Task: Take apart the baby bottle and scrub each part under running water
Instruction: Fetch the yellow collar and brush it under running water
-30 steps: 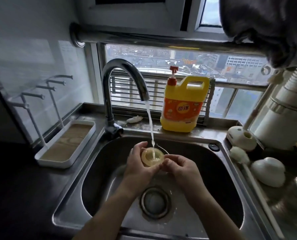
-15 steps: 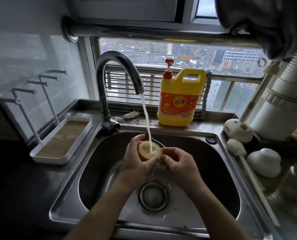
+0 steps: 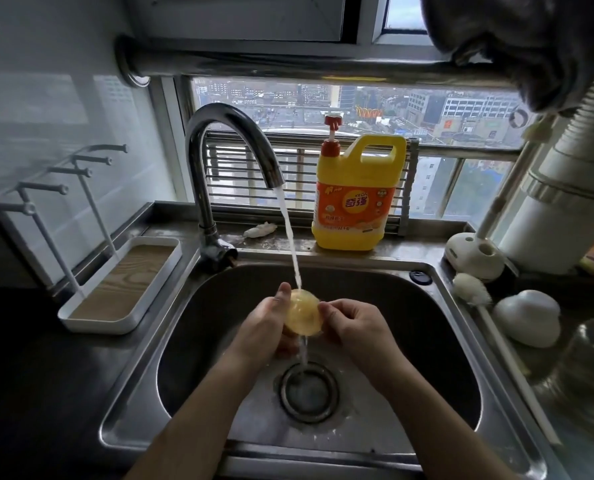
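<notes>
Grey window light fell on a steel sink [image 3: 143,403] where the tap's [image 3: 233,133] stream struck a yellowish bottle part [image 3: 303,311], gripped between the left hand [image 3: 264,327] and right hand [image 3: 354,327] above the drain [image 3: 309,391]. Rinsing seemed under way; next it likely needed turning, so water reached the other face.

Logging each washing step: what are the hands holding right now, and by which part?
Both hands, left hand and right hand, hold a round yellowish bottle part by its opposite edges under the water stream.
</notes>
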